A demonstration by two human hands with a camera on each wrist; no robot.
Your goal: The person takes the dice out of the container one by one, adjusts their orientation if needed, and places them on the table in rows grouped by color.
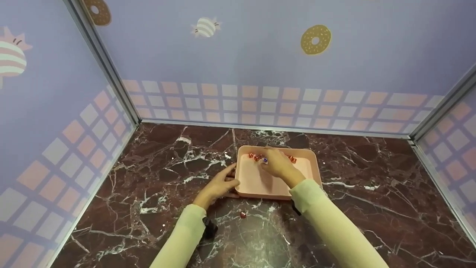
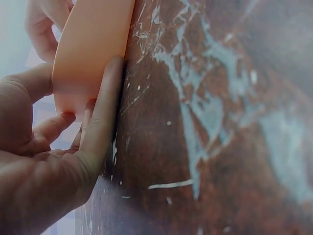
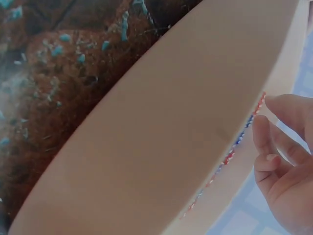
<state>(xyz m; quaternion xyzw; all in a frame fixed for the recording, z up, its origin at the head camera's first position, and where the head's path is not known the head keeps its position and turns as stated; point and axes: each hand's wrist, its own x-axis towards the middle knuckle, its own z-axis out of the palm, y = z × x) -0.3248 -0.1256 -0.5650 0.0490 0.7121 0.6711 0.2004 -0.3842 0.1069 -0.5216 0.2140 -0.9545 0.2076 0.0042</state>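
My left hand [image 1: 219, 184] holds the near left corner of a shallow pink tray [image 1: 277, 194]. Its thumb presses near the rim and a long finger [image 2: 100, 117] lies along the outer wall, low by the table. Over the far part of the tray, my right hand [image 1: 277, 162] reaches down with bent fingers among small dice. A blue die [image 1: 265, 160] shows right at those fingertips in the head view; I cannot tell whether it is pinched. Red dice [image 1: 256, 158] lie left of the hand, more red dice [image 1: 292, 159] right of it, along the far wall.
One red die [image 1: 243, 214] lies on the dark marbled tabletop [image 1: 167, 178], in front of the tray. A patterned back wall [image 1: 260, 67] and side walls enclose the table. In the right wrist view, the tray's near wall [image 3: 161, 112] hides much of the dice row [image 3: 229, 156].
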